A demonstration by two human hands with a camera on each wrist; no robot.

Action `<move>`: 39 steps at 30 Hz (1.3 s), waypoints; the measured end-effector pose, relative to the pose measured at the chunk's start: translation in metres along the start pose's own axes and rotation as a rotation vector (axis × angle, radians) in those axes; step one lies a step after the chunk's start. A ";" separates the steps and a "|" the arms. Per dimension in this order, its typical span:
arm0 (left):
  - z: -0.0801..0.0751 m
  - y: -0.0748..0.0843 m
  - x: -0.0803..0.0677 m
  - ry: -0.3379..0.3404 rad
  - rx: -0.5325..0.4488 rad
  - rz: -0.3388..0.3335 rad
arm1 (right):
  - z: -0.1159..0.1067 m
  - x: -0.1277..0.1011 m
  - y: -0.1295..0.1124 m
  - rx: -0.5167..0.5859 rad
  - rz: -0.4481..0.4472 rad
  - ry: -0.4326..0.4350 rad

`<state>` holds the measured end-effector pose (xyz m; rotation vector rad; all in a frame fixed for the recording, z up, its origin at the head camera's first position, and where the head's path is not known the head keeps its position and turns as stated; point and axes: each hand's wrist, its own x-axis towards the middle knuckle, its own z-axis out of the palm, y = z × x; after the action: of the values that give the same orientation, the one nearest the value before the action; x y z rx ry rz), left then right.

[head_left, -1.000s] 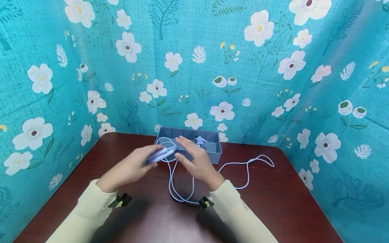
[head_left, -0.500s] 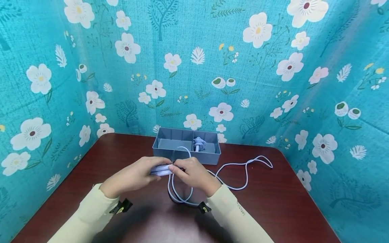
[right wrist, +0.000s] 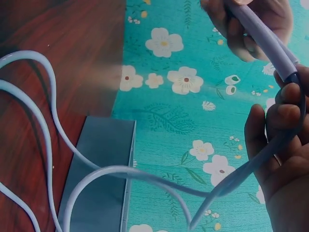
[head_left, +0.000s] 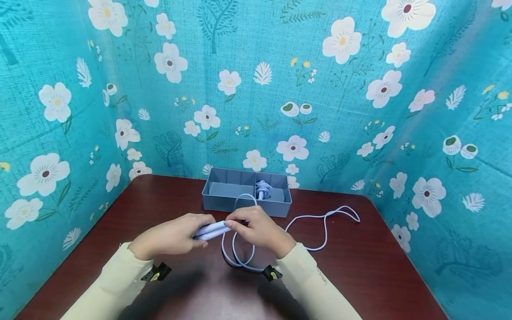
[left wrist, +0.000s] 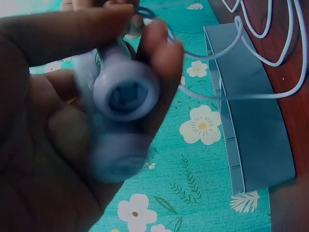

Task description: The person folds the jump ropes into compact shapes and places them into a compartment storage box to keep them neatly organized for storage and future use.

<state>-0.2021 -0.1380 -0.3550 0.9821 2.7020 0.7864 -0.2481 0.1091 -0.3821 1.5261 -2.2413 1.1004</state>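
Observation:
My left hand grips the two pale lavender handles of a jump rope, held side by side above the table. Their round hollow ends face the left wrist camera, a little blurred. At the handles' other end, my right hand pinches with thumb and fingers where the cord comes out. The right wrist view shows a handle running from the left hand to the right fingertips, and the cord trailing down from them. Part of the cord is hidden behind the right hand in the head view.
Behind the hands stands a blue-grey divided box; a coiled rope with a handle lies in its right compartment. Loose cord spreads over the dark red table to the right. A floral curtain closes the back and sides.
My right hand, spread and apart from the handles a second ago, has come to their ends and pinches there. The cord loop over the box's left compartment has dropped toward the hands.

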 end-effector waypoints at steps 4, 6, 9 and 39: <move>0.002 -0.003 -0.002 -0.091 -0.111 0.019 | -0.002 0.000 -0.003 0.005 0.017 0.002; 0.004 -0.005 -0.003 -0.116 -0.175 0.027 | -0.005 0.000 -0.004 0.012 0.028 -0.005; 0.008 -0.005 0.000 -0.090 -0.246 0.033 | -0.009 0.000 -0.006 0.032 0.042 -0.021; -0.012 -0.008 -0.025 -0.081 -0.607 0.128 | -0.065 -0.032 0.007 -0.107 0.248 -0.135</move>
<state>-0.1907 -0.1642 -0.3500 0.9982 2.1238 1.4363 -0.2548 0.1777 -0.3575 1.3444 -2.5920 0.9441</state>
